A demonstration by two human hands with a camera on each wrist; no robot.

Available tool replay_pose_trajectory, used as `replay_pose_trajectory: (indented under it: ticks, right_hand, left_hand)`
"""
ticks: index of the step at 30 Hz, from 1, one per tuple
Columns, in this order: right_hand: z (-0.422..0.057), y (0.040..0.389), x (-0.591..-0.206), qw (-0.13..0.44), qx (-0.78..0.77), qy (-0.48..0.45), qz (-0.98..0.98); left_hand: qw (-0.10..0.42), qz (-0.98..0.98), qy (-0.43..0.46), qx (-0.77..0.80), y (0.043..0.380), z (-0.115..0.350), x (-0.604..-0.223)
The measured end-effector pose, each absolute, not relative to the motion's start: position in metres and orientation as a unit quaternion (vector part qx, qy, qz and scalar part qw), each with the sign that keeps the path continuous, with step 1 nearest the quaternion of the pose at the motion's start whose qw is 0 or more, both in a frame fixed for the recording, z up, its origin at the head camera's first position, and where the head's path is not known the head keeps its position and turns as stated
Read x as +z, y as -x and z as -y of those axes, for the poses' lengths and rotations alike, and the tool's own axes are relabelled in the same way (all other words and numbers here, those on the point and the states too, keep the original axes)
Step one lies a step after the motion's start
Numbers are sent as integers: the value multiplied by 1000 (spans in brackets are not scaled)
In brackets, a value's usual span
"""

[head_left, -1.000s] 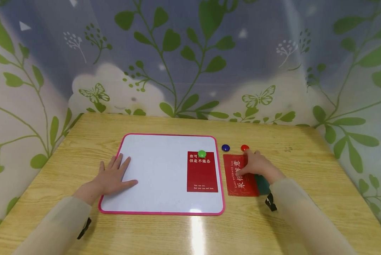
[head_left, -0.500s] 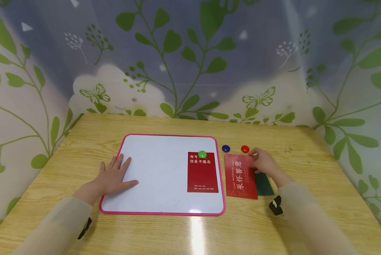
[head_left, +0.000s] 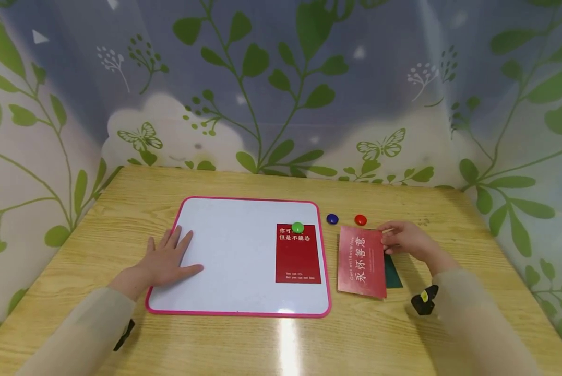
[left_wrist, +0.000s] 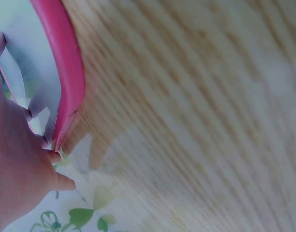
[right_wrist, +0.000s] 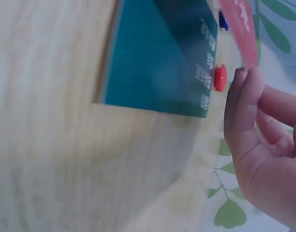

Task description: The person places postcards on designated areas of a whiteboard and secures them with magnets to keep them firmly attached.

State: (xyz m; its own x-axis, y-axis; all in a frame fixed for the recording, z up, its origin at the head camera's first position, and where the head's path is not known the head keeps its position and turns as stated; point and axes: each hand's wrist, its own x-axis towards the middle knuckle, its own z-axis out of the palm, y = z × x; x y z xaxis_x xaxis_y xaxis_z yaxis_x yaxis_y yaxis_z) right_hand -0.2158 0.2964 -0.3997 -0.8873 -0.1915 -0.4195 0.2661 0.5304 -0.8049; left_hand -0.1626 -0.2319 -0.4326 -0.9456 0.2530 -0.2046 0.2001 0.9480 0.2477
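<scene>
My left hand (head_left: 164, 261) lies with spread fingers on the left side of a pink-rimmed whiteboard (head_left: 229, 250). Between thumb and fingers, my right hand (head_left: 409, 240) pinches the right edge of a red card (head_left: 361, 263) with white Chinese lettering. In the right wrist view the red card (right_wrist: 242, 29) is raised over a dark green card (right_wrist: 152, 67), which lies on the table. From the head view the green card (head_left: 393, 274) is mostly hidden beneath it. Another red card (head_left: 298, 261) lies on the board's right part, with a round green magnet (head_left: 297, 227) on its top edge.
A blue magnet (head_left: 332, 219) and a red magnet (head_left: 360, 220) sit on the wooden table (head_left: 205, 344), right of the board and behind the cards. A leaf-patterned curtain (head_left: 281, 104) surrounds the table's back and sides.
My right hand has taken the red card by its right edge, lifted it and drawn it slightly right, off the green card. The left hand has stayed in place.
</scene>
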Motion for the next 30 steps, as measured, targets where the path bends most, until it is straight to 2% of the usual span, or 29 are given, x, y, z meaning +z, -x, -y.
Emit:
replay_pose_trajectory:
  ticks: [10, 30]
  right_hand:
    - [-266, 225, -391, 257, -507, -13, -823]
    - [-132, 245, -392, 250, -529, -64, -808]
  left_hand:
    - [120, -979, -115, 114, 162, 231, -431]
    - [111, -980, -119, 116, 162, 232, -431]
